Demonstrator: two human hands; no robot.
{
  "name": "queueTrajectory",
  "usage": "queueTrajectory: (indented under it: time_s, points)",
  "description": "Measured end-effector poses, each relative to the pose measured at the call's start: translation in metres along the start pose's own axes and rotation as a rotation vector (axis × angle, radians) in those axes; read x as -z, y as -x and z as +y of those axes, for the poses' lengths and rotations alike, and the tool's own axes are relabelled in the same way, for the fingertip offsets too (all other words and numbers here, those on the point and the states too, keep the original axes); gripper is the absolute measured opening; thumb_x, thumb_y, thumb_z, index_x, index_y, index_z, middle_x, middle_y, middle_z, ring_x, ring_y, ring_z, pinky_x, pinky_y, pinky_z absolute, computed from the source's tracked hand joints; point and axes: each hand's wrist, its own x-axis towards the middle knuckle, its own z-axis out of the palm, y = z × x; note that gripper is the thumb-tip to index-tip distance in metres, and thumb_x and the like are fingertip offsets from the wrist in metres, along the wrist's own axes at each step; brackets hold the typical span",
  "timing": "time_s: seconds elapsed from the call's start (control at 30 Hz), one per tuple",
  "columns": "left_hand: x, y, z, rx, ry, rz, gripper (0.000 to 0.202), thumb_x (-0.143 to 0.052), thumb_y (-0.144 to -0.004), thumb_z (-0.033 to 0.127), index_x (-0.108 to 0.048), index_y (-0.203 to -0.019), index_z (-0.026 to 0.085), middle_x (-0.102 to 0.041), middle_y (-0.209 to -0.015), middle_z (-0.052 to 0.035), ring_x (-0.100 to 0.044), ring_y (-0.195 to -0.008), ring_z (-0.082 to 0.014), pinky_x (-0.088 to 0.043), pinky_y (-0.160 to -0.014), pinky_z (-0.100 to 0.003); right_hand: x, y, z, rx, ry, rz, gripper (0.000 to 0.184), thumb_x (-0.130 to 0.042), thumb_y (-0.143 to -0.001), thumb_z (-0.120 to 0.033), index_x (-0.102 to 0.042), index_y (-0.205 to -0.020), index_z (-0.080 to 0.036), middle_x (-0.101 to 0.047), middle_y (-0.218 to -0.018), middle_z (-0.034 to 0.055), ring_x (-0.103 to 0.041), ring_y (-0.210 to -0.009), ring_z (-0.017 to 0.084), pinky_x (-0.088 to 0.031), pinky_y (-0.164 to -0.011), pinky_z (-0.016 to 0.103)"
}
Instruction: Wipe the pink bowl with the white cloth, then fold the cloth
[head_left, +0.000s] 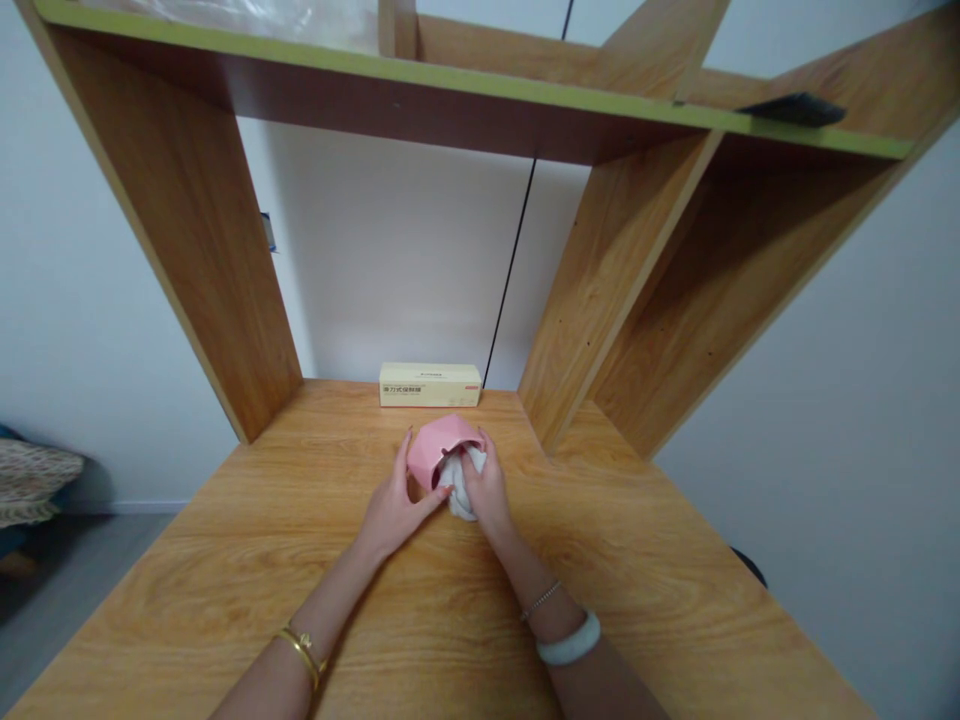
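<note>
A pink bowl-shaped cup point(441, 445) lies tipped on its side on the wooden desk point(450, 620), its mouth turned toward me. My left hand point(396, 505) grips its left rim with thumb and fingers curled round it. My right hand point(486, 485) is closed on a white cloth point(459, 492) and presses it against the cup's mouth. A gold bangle is on my left wrist; a chain and a pale bangle are on my right wrist.
A long cream box point(430, 384) with red print lies against the back wall behind the cup. Wooden uprights point(225, 270) and a shelf with a green edge point(465, 85) frame the desk. A dark flat object point(795, 108) rests on the shelf at the right.
</note>
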Motion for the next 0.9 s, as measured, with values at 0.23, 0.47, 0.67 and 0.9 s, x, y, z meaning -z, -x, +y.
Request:
queueTrajectory:
  time_s: [0.23, 0.47, 0.67, 0.9]
  points:
    - [-0.001, -0.002, -0.004, -0.029, -0.008, 0.035, 0.065, -0.058, -0.070, 0.039, -0.034, -0.127, 0.019, -0.059, -0.111, -0.0098, -0.055, -0.102, -0.0221, -0.043, -0.085, -0.034, -0.001, 0.001, -0.009, -0.011, 0.040, -0.028, 0.063, -0.054, -0.071, -0.033, -0.035, -0.128, -0.016, -0.058, -0.112, 0.0113, -0.056, -0.099, 0.022, -0.044, -0.081, 0.031]
    - [0.005, -0.005, -0.004, 0.041, -0.132, 0.033, 0.060, -0.056, -0.071, 0.042, -0.040, -0.123, 0.018, -0.063, -0.102, -0.0089, -0.059, -0.093, -0.0225, -0.046, -0.078, -0.034, 0.010, -0.001, -0.016, -0.011, 0.247, -0.050, 0.066, -0.055, -0.072, -0.034, -0.031, -0.131, -0.017, -0.065, -0.085, 0.0081, -0.061, -0.071, 0.021, -0.044, -0.060, 0.029]
    - [0.008, -0.002, 0.006, 0.019, -0.249, 0.004, 0.058, -0.055, -0.071, 0.044, -0.044, -0.121, 0.018, -0.066, -0.093, -0.0075, -0.062, -0.084, -0.0223, -0.047, -0.073, -0.032, 0.016, -0.002, -0.019, 0.008, 0.484, -0.074, 0.064, -0.052, -0.075, -0.036, -0.030, -0.133, -0.020, -0.065, -0.078, 0.0076, -0.061, -0.068, 0.024, -0.041, -0.059, 0.029]
    - [0.009, 0.000, 0.011, -0.013, -0.266, -0.003, 0.056, -0.055, -0.070, 0.041, -0.045, -0.121, 0.018, -0.066, -0.094, -0.0066, -0.062, -0.081, -0.0212, -0.048, -0.071, -0.031, 0.014, -0.003, -0.012, -0.007, 0.419, -0.133, 0.060, -0.048, -0.077, -0.037, -0.032, -0.131, -0.018, -0.065, -0.089, 0.0098, -0.061, -0.079, 0.025, -0.043, -0.065, 0.031]
